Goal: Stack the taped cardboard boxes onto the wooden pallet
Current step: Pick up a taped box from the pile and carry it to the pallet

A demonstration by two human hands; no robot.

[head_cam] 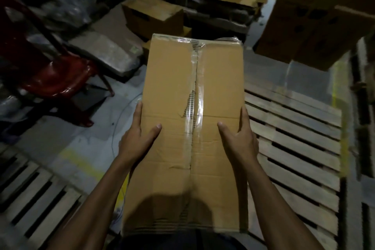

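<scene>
A long taped cardboard box (172, 79) is held up in front of me, clear tape running down its middle seam. My left hand (138, 138) grips its left side, thumb on top and fingers over the edge. My right hand (237, 136) grips the right side the same way. A wooden pallet (294, 138) lies on the floor to the right of the box, its slats bare in the near part. Stacked cardboard boxes (316, 16) stand at the pallet's far end.
A red plastic chair (52, 75) stands at the left. Another pallet (30, 193) lies at the lower left. Loose boxes (154, 14) and wrapped bundles (107, 50) crowd the far floor. Yellow floor lines (338, 79) run beside the right pallet.
</scene>
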